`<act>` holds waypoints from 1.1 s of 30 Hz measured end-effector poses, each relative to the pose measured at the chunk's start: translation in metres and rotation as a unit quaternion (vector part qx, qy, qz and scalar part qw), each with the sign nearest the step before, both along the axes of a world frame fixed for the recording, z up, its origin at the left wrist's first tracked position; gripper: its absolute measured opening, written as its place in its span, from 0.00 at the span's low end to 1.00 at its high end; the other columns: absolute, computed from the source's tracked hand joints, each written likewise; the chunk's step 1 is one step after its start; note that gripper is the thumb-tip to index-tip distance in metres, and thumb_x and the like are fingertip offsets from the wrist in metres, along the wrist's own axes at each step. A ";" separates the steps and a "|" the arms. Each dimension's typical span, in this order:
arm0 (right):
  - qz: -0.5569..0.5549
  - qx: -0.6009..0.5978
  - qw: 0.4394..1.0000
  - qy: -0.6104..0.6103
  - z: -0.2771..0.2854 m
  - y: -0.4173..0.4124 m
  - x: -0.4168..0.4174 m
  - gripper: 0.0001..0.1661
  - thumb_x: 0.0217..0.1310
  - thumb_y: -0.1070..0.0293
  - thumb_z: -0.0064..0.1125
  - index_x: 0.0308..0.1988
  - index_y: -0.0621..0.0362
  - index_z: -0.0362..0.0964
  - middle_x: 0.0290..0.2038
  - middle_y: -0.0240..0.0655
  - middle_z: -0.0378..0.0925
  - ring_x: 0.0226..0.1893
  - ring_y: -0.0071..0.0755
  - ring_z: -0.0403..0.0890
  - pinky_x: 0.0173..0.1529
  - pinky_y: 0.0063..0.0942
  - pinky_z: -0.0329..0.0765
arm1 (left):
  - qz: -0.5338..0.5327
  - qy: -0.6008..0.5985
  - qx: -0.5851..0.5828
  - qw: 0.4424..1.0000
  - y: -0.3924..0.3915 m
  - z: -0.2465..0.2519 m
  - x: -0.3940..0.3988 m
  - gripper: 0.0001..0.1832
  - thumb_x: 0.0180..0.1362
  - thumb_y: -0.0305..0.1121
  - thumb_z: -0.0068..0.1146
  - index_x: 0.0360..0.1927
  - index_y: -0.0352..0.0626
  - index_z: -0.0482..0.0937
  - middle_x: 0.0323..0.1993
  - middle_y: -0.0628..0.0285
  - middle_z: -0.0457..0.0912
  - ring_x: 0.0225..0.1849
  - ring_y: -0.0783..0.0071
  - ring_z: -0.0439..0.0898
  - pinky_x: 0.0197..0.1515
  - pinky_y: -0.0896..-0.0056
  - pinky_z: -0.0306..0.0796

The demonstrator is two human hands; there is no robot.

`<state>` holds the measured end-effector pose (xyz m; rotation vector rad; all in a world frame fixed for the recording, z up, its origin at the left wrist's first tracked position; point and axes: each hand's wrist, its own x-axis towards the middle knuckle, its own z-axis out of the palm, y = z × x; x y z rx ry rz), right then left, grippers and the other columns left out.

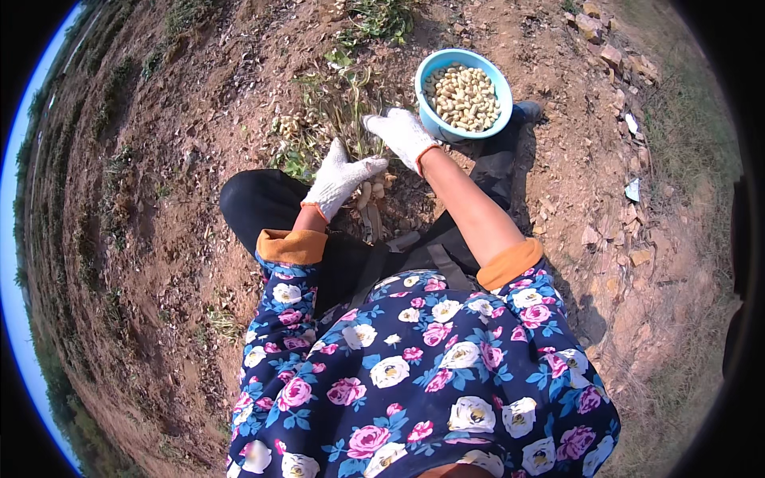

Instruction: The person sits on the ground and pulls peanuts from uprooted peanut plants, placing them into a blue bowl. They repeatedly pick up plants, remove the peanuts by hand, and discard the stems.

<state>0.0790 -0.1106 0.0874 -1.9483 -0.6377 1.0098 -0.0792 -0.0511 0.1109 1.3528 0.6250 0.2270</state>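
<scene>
My left hand (342, 176), in a white knit glove with an orange edge, has its thumb and fingers spread at the near side of a heap of pulled peanut plants (343, 113). Just under its fingers lie several peanut pods (372, 191). My right hand (399, 132), gloved alike, reaches to the plants' stems from the right; whether its fingers grip any stems cannot be made out. Close behind that hand stands a light blue plastic basin (507, 95) holding many peanuts (461, 98). More pods (290, 125) show at the left of the heap.
My legs in dark trousers (260, 200) are bent on either side of the plants. A green leafy plant (382, 18) lies beyond them. Reddish, stony soil (197, 137) surrounds me, with larger stones (611, 57) and dry grass to the right and plant rows at the left.
</scene>
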 end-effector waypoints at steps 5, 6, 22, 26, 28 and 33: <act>-0.054 0.077 0.996 0.002 -0.040 -0.002 -0.006 0.39 0.55 0.46 0.63 0.53 0.70 0.68 0.50 0.55 0.76 0.51 0.48 0.78 0.55 0.35 0.73 | 0.029 0.061 -0.084 0.994 0.004 -0.029 0.003 0.14 0.56 0.33 0.62 0.40 0.35 0.73 0.27 0.56 0.83 0.18 0.75 0.79 0.19 0.79 0.72; -0.063 0.087 0.985 -0.134 -0.041 -0.007 -0.014 0.36 0.56 0.46 0.62 0.51 0.67 0.70 0.48 0.53 0.77 0.50 0.48 0.79 0.53 0.36 0.74 | 0.102 0.045 -0.082 0.990 0.002 -0.027 0.002 0.12 0.57 0.32 0.61 0.38 0.36 0.74 0.25 0.56 0.82 0.14 0.78 0.76 0.13 0.81 0.66; 0.142 0.156 0.928 -0.307 -0.038 -0.064 -0.068 0.24 0.53 0.56 0.62 0.47 0.56 0.67 0.42 0.46 0.73 0.46 0.51 0.75 0.49 0.43 0.73 | 0.156 0.089 -0.081 0.980 0.002 -0.046 0.011 0.08 0.51 0.28 0.60 0.26 0.30 0.82 0.16 0.58 0.78 0.11 0.75 0.74 0.13 0.77 0.69; 0.180 0.106 0.929 -0.305 -0.014 -0.062 -0.076 0.24 0.53 0.56 0.64 0.46 0.56 0.68 0.43 0.44 0.74 0.46 0.50 0.75 0.49 0.41 0.73 | 0.170 0.093 -0.165 0.967 0.001 -0.044 0.011 0.08 0.53 0.27 0.61 0.26 0.29 0.80 0.16 0.58 0.77 0.11 0.74 0.75 0.17 0.72 0.77; 0.186 0.101 0.943 -0.258 -0.021 -0.062 -0.066 0.24 0.52 0.57 0.65 0.46 0.56 0.68 0.42 0.44 0.74 0.46 0.50 0.75 0.49 0.41 0.73 | 0.176 0.100 -0.193 0.960 -0.002 -0.045 0.014 0.08 0.54 0.29 0.61 0.26 0.33 0.77 0.18 0.57 0.78 0.11 0.74 0.75 0.15 0.74 0.75; 0.202 0.104 0.946 -0.233 -0.034 -0.058 -0.061 0.20 0.54 0.64 0.63 0.45 0.57 0.67 0.40 0.44 0.74 0.41 0.45 0.77 0.45 0.36 0.75 | 0.144 0.095 -0.132 0.976 0.005 -0.063 0.011 0.08 0.54 0.27 0.61 0.28 0.35 0.74 0.22 0.57 0.79 0.15 0.74 0.76 0.14 0.76 0.70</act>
